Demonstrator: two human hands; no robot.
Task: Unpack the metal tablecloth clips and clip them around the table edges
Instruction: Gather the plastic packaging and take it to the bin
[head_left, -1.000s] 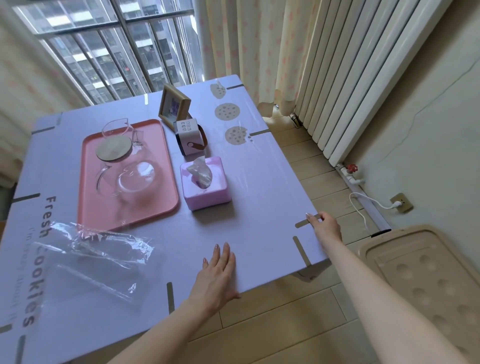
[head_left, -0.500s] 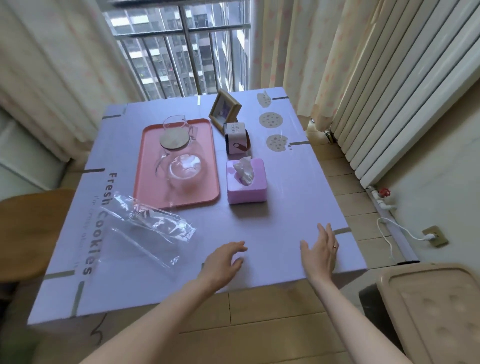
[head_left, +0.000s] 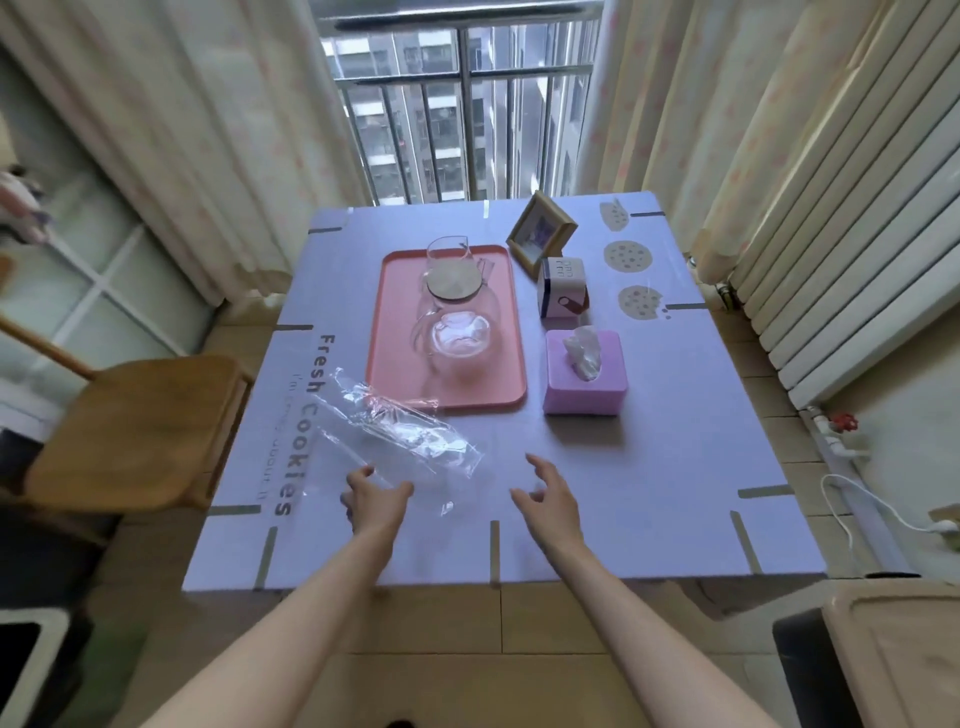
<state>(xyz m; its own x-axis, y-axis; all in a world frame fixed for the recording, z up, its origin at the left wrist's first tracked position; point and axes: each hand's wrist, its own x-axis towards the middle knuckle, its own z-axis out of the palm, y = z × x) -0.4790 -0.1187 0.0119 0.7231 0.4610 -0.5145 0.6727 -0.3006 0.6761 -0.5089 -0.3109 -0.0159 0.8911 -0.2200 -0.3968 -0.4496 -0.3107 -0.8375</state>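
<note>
A clear plastic bag (head_left: 400, 434) lies crumpled on the lilac tablecloth (head_left: 675, 441), left of centre; I cannot make out any contents. Metal clips sit along the table edges, for example at the near right corner (head_left: 746, 540), the right edge (head_left: 764, 491) and the front edge (head_left: 494, 551). My left hand (head_left: 375, 496) hovers with loosely curled fingers at the bag's near end, holding nothing. My right hand (head_left: 548, 499) is over the cloth beside it, fingers relaxed and spread, also holding nothing.
A pink tray (head_left: 389, 364) carries a glass jug (head_left: 454, 312). A pink tissue box (head_left: 584, 374), a small white box (head_left: 563, 288) and a photo frame (head_left: 540, 234) stand right of it. A wooden chair (head_left: 135, 426) is on the left, a radiator (head_left: 841, 218) on the right.
My right hand left the clip at the right edge and came in over the cloth. My left hand lifted off the cloth and moved toward the bag. My view swung left and back.
</note>
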